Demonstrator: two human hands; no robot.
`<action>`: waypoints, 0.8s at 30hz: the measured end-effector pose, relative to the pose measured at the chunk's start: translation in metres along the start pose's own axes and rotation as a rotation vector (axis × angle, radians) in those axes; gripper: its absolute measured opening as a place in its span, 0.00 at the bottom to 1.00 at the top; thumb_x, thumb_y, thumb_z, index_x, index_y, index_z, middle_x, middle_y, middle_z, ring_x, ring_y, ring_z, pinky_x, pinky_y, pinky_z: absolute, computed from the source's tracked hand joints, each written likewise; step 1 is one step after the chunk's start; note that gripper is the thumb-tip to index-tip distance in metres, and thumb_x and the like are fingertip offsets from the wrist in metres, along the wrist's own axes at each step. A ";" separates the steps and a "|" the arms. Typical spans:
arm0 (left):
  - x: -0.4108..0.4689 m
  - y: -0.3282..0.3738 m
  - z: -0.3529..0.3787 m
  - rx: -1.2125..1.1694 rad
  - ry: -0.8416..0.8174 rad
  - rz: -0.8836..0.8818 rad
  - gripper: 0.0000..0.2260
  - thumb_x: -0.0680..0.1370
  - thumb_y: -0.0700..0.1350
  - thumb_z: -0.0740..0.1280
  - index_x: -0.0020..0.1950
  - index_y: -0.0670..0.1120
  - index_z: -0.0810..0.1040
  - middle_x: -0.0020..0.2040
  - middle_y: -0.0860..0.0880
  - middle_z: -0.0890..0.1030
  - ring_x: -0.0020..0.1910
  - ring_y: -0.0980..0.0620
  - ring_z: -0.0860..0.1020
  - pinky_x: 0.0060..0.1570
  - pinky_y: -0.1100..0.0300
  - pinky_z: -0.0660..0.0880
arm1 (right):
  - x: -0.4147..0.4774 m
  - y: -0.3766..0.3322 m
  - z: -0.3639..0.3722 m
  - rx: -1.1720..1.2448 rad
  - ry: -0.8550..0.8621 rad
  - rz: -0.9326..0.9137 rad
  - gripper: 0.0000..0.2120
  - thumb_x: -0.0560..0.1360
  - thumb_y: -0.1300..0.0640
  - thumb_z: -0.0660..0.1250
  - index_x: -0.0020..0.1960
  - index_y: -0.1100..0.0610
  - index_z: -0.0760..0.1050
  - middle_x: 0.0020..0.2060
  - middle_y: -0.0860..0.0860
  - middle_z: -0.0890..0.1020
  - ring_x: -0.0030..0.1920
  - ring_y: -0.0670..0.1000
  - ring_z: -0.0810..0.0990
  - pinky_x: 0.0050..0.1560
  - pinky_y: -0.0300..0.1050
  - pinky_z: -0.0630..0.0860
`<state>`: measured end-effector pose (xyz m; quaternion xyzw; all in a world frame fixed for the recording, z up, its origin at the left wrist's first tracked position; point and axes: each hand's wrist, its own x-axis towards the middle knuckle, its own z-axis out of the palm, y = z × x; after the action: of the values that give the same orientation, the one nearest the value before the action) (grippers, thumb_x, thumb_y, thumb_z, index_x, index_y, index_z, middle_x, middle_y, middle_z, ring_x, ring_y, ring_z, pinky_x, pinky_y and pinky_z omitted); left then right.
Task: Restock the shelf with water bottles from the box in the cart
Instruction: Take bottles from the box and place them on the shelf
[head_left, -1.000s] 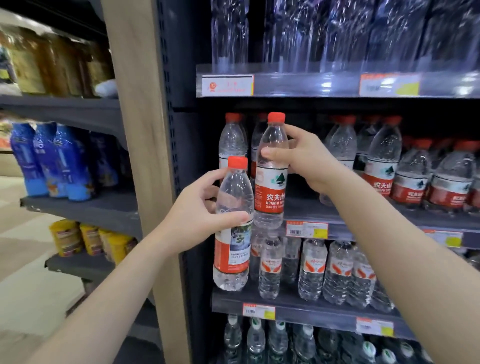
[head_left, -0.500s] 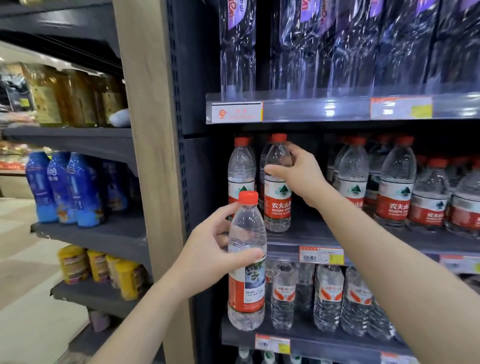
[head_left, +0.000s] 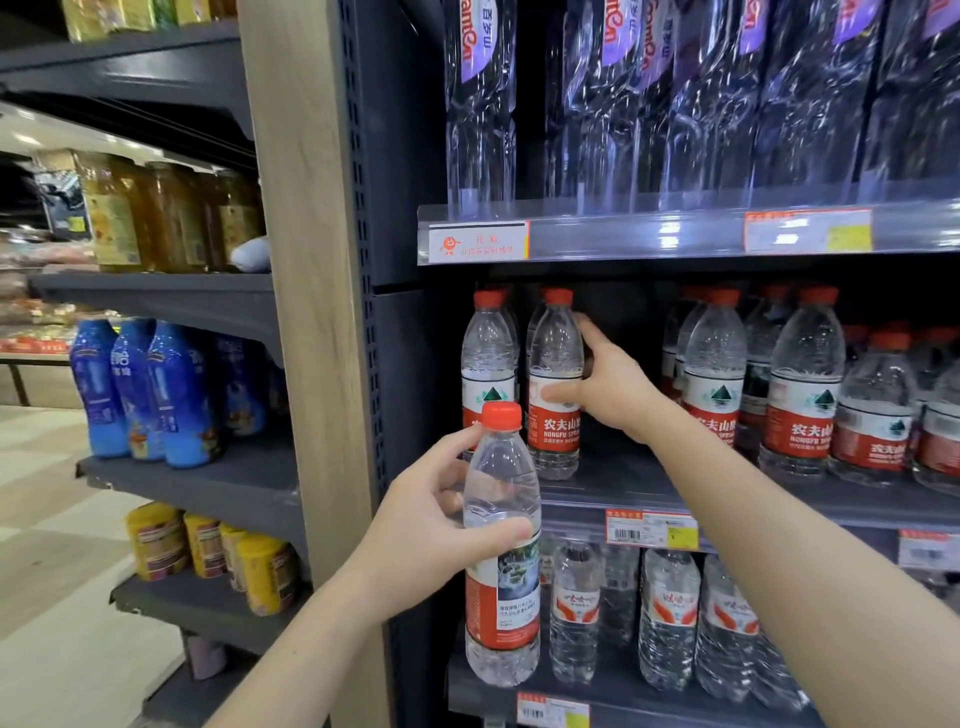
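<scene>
My left hand (head_left: 431, 540) grips a clear water bottle (head_left: 501, 551) with a red cap and red label, held upright in front of the shelf unit. My right hand (head_left: 605, 387) reaches into the middle shelf (head_left: 623, 491) and wraps its fingers around a second red-capped bottle (head_left: 555, 384) standing upright on the shelf. Another bottle (head_left: 488, 358) stands just left of it. More of the same bottles (head_left: 802, 384) fill the shelf's right side, with a bare gap behind my right wrist. The cart and box are out of view.
Tall clear bottles with purple labels (head_left: 675, 104) fill the shelf above. Smaller water bottles (head_left: 670, 618) stand on the shelf below. A wooden upright (head_left: 306, 312) divides off the left shelves with blue bottles (head_left: 145, 389), yellow jars (head_left: 208, 556) and amber jars (head_left: 156, 218).
My right hand has pushed its bottle back and set it down on the middle shelf beside the leftmost bottle. My left hand has kept its bottle in front, a little lower.
</scene>
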<state>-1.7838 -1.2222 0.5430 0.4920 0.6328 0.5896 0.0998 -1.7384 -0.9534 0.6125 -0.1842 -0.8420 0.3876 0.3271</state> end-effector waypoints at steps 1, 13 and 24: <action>0.000 -0.001 0.000 -0.008 0.004 0.000 0.34 0.71 0.40 0.82 0.72 0.61 0.74 0.55 0.55 0.87 0.53 0.54 0.87 0.47 0.63 0.82 | 0.001 0.003 0.003 0.002 0.014 -0.011 0.52 0.70 0.60 0.81 0.83 0.40 0.53 0.68 0.49 0.80 0.65 0.53 0.80 0.66 0.52 0.78; 0.004 -0.007 0.001 -0.027 0.001 -0.003 0.34 0.71 0.40 0.82 0.72 0.61 0.74 0.57 0.53 0.87 0.55 0.51 0.87 0.49 0.60 0.83 | 0.020 0.009 0.013 -0.003 0.060 -0.003 0.50 0.72 0.57 0.80 0.83 0.42 0.54 0.70 0.49 0.78 0.69 0.53 0.76 0.64 0.44 0.74; 0.003 -0.012 -0.002 -0.031 0.006 0.015 0.35 0.72 0.39 0.81 0.73 0.60 0.73 0.57 0.54 0.87 0.55 0.52 0.87 0.49 0.60 0.83 | 0.031 0.011 0.017 -0.063 0.069 0.005 0.50 0.71 0.54 0.81 0.82 0.40 0.54 0.67 0.50 0.80 0.67 0.55 0.78 0.64 0.44 0.74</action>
<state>-1.7921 -1.2193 0.5348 0.4933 0.6202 0.6015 0.1010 -1.7718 -0.9379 0.6083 -0.2098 -0.8415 0.3550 0.3491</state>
